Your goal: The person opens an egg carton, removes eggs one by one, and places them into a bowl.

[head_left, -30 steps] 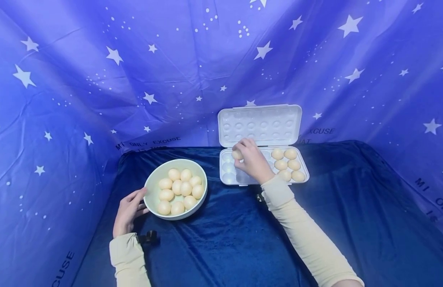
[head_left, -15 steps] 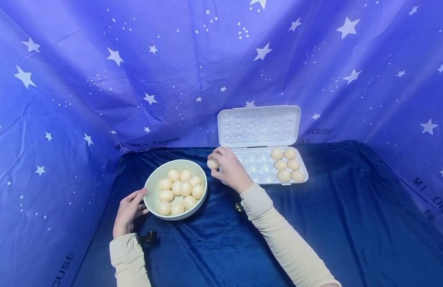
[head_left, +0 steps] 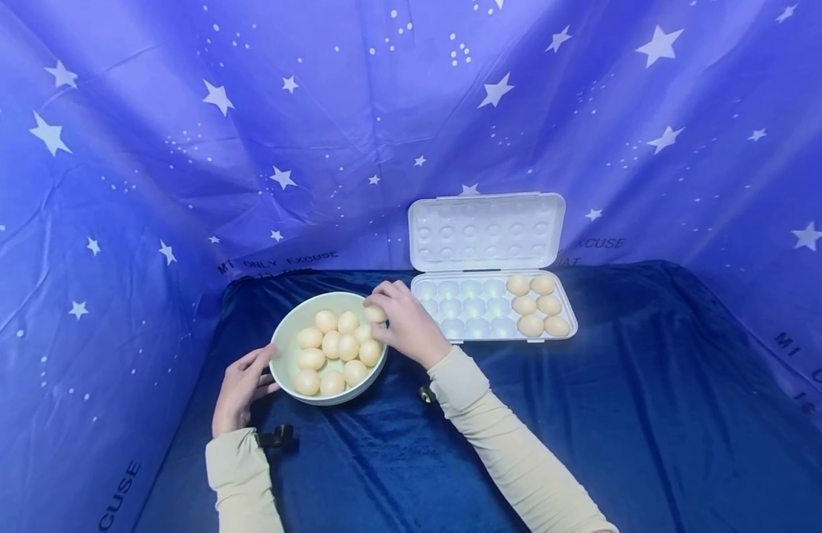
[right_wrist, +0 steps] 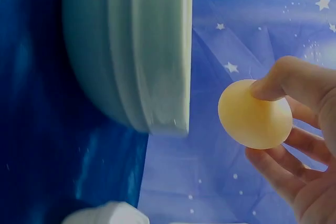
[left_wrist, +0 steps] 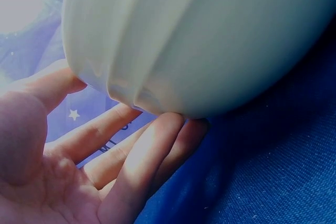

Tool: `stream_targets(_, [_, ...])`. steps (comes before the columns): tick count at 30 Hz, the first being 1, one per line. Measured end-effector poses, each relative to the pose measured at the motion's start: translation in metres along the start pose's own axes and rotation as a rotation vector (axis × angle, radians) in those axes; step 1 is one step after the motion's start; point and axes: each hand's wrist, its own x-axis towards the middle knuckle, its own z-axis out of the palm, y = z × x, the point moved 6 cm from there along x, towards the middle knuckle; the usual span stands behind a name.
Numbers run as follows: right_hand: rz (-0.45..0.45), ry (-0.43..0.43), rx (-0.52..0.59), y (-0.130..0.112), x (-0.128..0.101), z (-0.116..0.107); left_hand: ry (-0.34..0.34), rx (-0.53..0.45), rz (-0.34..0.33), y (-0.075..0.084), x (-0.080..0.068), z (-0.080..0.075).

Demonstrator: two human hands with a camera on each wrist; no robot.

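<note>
My right hand (head_left: pixel 409 323) pinches an egg (right_wrist: pixel 252 116) between thumb and fingers, up over the right rim of a pale green bowl (head_left: pixel 284 355). In the right wrist view a gap shows between that egg and the bowl's rim. Several eggs (head_left: pixel 331 344) lie inside the bowl. At the bowl's left side is my left hand (head_left: pixel 237 389); in the left wrist view its mostly straight fingers (left_wrist: pixel 157 156) touch the ridged outer wall, thumb near the rim. To the right stands an open white egg carton (head_left: pixel 473 307), with several eggs (head_left: pixel 533 305) filling its right columns.
The carton's lid (head_left: pixel 487 233) stands raised against a purple star-print curtain (head_left: pixel 357 133) behind. Dark blue cloth (head_left: pixel 384 459) covers the table. A black wrist camera (head_left: pixel 277 437) sits at the left cuff.
My right hand has carried the egg out of the carton's left part, leftward to the bowl's right rim. The left hand stays at the bowl. The head view has shifted slightly.
</note>
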Motion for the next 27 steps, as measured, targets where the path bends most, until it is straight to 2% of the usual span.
stream_targets(21, [-0.027, -0.226, 0.003, -0.034, -0.001, 0.057, 0.008, 0.004, -0.001, 0.001, -0.001, 0.000])
stream_targets(27, [-0.041, -0.276, -0.034, -0.038, -0.002, 0.069, 0.006, -0.004, -0.003, 0.000, 0.000, 0.000])
